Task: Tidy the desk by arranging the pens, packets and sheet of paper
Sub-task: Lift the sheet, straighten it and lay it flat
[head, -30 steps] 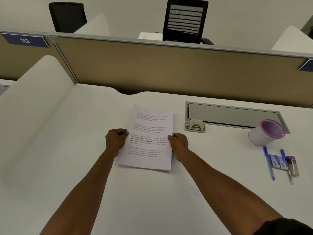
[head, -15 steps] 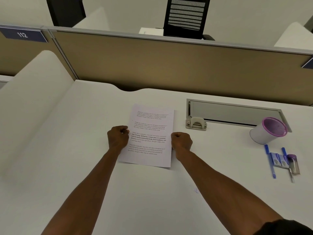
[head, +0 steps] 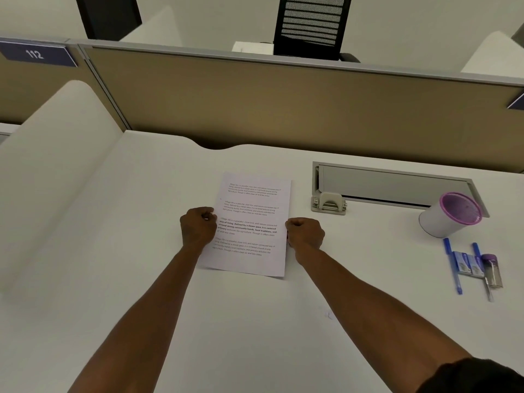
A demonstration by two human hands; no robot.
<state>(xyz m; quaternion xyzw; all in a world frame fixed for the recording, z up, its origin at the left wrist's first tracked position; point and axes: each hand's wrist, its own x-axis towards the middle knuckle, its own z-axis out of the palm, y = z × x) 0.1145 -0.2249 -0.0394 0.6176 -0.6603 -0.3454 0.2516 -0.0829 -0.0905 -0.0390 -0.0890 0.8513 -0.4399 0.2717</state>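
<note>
A sheet [head: 252, 222] of printed text lies flat mid-desk [head: 141, 279], slightly askew. The left hand [head: 197, 226] sits curled at its left edge, the right hand [head: 304, 234] curled at its right edge; whether either actually pinches the paper, I cannot tell. Toward the desk's right edge lie two blue pens [head: 453, 268], two small packets [head: 467, 265] across them, and a clear vial [head: 492, 272]. A purple-rimmed cup [head: 450, 215] stands just behind them.
</note>
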